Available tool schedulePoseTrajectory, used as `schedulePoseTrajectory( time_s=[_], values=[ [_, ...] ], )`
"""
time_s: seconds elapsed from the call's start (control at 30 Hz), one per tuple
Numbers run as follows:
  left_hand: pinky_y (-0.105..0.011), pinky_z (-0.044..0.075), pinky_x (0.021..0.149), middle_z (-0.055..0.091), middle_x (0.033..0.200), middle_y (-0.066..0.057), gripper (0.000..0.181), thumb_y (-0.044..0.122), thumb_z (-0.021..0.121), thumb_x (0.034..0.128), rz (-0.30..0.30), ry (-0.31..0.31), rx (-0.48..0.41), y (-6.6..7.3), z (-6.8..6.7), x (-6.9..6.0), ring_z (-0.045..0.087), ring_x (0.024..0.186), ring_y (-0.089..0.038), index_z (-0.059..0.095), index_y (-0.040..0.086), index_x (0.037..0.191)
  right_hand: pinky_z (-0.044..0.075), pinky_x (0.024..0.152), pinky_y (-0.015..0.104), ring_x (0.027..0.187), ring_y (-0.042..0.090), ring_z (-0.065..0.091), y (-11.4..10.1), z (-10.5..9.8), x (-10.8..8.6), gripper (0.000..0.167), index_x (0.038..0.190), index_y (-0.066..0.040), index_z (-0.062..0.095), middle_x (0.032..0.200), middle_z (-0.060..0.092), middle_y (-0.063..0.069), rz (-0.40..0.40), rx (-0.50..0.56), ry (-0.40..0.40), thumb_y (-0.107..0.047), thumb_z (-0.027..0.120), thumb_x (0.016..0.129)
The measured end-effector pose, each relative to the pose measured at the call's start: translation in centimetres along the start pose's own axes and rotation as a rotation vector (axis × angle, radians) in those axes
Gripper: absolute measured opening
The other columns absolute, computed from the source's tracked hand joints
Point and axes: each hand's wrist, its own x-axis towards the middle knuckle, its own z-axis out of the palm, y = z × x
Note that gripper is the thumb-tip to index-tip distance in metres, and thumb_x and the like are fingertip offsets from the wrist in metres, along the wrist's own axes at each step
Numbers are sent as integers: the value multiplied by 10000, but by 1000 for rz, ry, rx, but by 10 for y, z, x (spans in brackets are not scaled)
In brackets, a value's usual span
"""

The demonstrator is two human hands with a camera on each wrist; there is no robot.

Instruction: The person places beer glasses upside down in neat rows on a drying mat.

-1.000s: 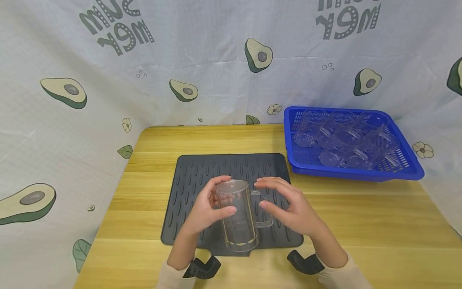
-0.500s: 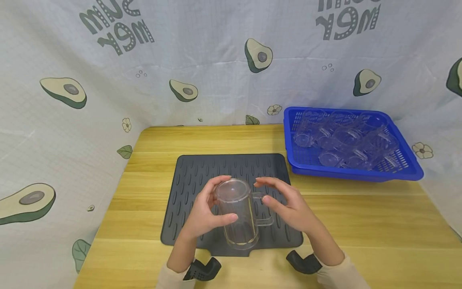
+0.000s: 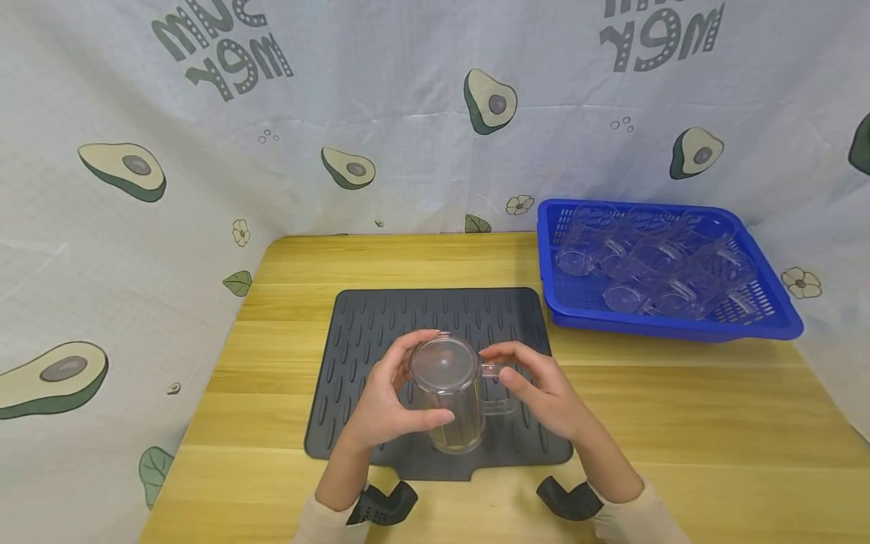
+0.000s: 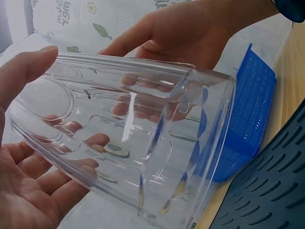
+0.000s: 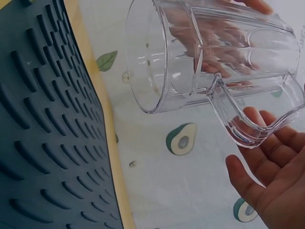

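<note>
A clear mug (image 3: 445, 370) hangs over the dark grey drying mat (image 3: 353, 340), its round base up and its mouth down, slightly tilted. My left hand (image 3: 384, 400) grips it near the base, thumb on the near side and fingers around the far side. In the left wrist view the mug (image 4: 143, 129) fills the middle. My right hand (image 3: 544, 385) is beside the handle (image 3: 498, 406), fingers loosely curved. The right wrist view has the right hand (image 5: 276, 176) with its thumb apart from the mug (image 5: 224, 52) and fingertips behind the handle; whether they touch it I cannot tell.
A blue plastic basket (image 3: 652, 329) holding several clear mugs (image 3: 655, 257) stands at the back right of the wooden table (image 3: 652, 408). Behind and to the left hangs a white curtain (image 3: 408, 75) printed with avocados. Black camera mounts (image 3: 384, 505) sit on both wrists.
The mug has tilted, so more of its round base faces up and its lower end has swung away from me. The right hand has shifted slightly, staying by the handle.
</note>
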Motion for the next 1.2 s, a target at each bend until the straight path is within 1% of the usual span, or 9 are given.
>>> schedulePoseTrajectory(
  time_s=[0.17,0.27,0.4,0.53,0.63,0.83,1.03,1.13,1.2],
  values=[
    [-387,506,909,505,1362,-215,818,367,780,825,5,-5,14,-1,-1,0,552,1161,-253,375,-21,1420,522,795,270,837,185,627,0,1,-1,166,1091,73,593,919,639,114,-2,27,-4,37,460,998],
    [-390,504,916,508,1368,-203,815,369,780,825,-2,-6,22,-3,-1,0,552,1165,-254,376,-9,1425,517,758,272,795,168,603,0,1,-1,135,1028,58,599,849,614,105,0,51,-16,65,471,982],
    [-393,504,919,507,1377,-194,815,363,782,825,-7,-11,27,-4,-2,-1,553,1168,-253,375,0,1430,512,731,271,791,163,585,0,2,0,126,993,56,590,837,599,93,-11,106,-35,90,471,970],
    [-392,507,914,500,1386,-193,818,365,779,829,-13,-17,27,-5,-3,-1,552,1167,-248,368,5,1437,513,738,268,802,168,583,1,3,1,111,998,100,558,846,588,111,-12,179,-52,102,450,972],
    [-395,507,912,491,1396,-192,833,376,775,830,-21,-17,32,-5,-3,-1,547,1173,-249,359,8,1450,521,732,267,799,161,590,2,4,1,111,1009,117,549,850,590,111,-3,213,-54,97,445,977],
    [-392,486,941,466,1432,-179,899,422,764,826,-51,-2,51,-3,-4,-2,519,1211,-246,318,3,1485,545,711,262,811,139,608,2,6,1,127,1033,107,564,865,604,93,4,232,-39,70,449,994],
    [-383,462,974,430,1464,-186,891,406,769,827,-52,28,42,-5,-6,-2,485,1255,-255,309,21,1486,550,711,255,796,139,613,5,9,4,149,1032,162,529,866,608,88,24,234,-15,39,448,1009],
    [-372,458,968,426,1466,-183,869,378,781,825,-53,49,17,-11,-8,0,479,1259,-260,327,19,1473,555,721,273,791,144,622,10,11,6,164,1046,165,535,862,617,70,65,229,1,30,448,1012],
    [-366,448,978,427,1465,-176,862,360,793,820,-66,61,-8,-18,-10,1,473,1263,-261,337,18,1467,559,730,285,793,133,628,15,13,7,173,1054,163,543,857,622,42,110,225,12,22,450,1014]
  ],
)
